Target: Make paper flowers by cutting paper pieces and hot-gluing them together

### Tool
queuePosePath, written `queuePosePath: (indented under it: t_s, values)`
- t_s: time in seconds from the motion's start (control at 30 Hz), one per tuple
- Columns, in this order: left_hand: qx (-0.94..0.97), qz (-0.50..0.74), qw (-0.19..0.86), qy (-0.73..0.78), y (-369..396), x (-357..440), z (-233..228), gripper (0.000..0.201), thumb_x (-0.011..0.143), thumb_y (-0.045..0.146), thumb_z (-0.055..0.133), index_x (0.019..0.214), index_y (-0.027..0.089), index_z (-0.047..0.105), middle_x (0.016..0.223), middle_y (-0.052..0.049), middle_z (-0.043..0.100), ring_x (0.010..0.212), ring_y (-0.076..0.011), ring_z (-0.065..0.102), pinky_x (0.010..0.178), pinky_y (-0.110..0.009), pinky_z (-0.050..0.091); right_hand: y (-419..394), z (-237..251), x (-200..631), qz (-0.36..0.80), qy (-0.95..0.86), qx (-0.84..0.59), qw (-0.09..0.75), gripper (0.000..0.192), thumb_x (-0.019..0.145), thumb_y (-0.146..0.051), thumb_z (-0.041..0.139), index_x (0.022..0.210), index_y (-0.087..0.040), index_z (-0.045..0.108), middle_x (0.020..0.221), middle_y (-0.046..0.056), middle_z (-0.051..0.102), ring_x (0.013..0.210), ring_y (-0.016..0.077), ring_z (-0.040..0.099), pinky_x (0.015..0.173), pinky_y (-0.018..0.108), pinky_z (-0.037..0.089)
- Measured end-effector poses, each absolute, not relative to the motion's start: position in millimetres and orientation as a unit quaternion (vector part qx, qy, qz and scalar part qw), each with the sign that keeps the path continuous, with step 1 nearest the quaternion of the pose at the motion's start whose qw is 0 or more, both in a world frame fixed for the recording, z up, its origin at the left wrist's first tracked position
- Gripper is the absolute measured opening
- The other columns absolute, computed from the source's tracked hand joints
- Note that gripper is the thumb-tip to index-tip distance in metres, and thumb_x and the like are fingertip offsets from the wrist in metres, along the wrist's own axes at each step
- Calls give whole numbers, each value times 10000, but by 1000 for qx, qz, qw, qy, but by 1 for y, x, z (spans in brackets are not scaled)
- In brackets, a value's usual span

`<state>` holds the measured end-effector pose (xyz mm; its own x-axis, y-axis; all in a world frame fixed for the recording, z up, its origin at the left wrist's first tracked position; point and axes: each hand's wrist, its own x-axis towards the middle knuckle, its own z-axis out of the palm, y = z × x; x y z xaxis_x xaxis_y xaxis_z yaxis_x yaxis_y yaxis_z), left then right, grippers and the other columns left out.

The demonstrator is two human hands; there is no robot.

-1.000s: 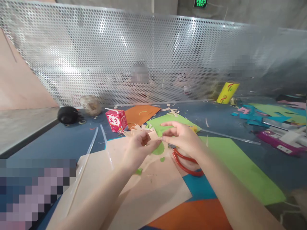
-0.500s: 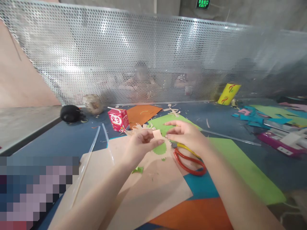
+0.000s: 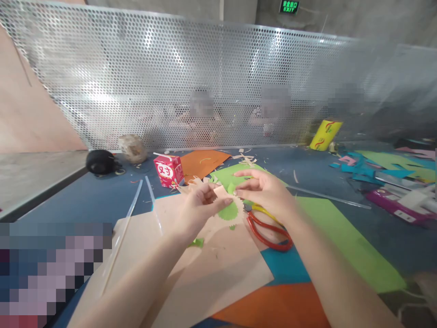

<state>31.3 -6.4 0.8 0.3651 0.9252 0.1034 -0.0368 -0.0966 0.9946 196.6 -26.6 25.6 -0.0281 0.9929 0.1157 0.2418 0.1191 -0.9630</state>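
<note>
My left hand (image 3: 198, 207) and my right hand (image 3: 261, 191) meet above the table and together pinch a small paper cutout (image 3: 229, 209), beige with a fringed edge and a green round middle. The right thumb and forefinger grip its upper green corner; the left fingers hold its left side. Red-handled scissors (image 3: 269, 228) lie on the table just under my right wrist. A large beige sheet (image 3: 191, 273) lies below my hands.
A red drink carton (image 3: 168, 171) stands behind the hands, with orange paper (image 3: 201, 161) and green paper (image 3: 344, 241) around. A perforated metal screen (image 3: 218, 82) closes the far edge, people behind it. Paper scraps and a purple tool (image 3: 396, 202) lie right. A yellow cylinder (image 3: 325, 133) leans at the screen.
The cutout has been turned a little in my fingers, and my right hand has shifted its pinch up to the green corner. The scissors now show clear of my right hand.
</note>
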Motion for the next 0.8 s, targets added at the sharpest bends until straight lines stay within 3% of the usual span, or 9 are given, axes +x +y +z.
queuePosePath:
  t_s: [0.37, 0.63, 0.8]
  values:
    - [595, 435, 580, 347, -7, 31, -1, 279, 658, 269, 679, 888, 190, 542, 774, 4, 608, 664, -94, 551, 557, -203, 402, -27, 25, 196, 392, -595, -524, 467, 363, 670, -214, 647, 1023, -240, 566, 777, 16, 687, 716, 168, 643, 653, 307, 510]
    - [587, 442, 575, 360, -7, 31, -2, 251, 682, 274, 665, 885, 195, 542, 646, 41, 540, 543, -60, 476, 475, -185, 338, -30, 27, 197, 430, -587, -519, 448, 372, 686, -293, 657, 1046, -266, 570, 816, 28, 683, 735, 171, 640, 634, 294, 510]
    - [584, 451, 578, 348, -7, 31, -3, 247, 689, 283, 658, 879, 178, 540, 705, 24, 544, 589, -63, 480, 516, -190, 351, -31, 27, 197, 429, -599, -510, 443, 366, 696, -292, 655, 1049, -276, 559, 866, 23, 682, 766, 161, 636, 660, 280, 508]
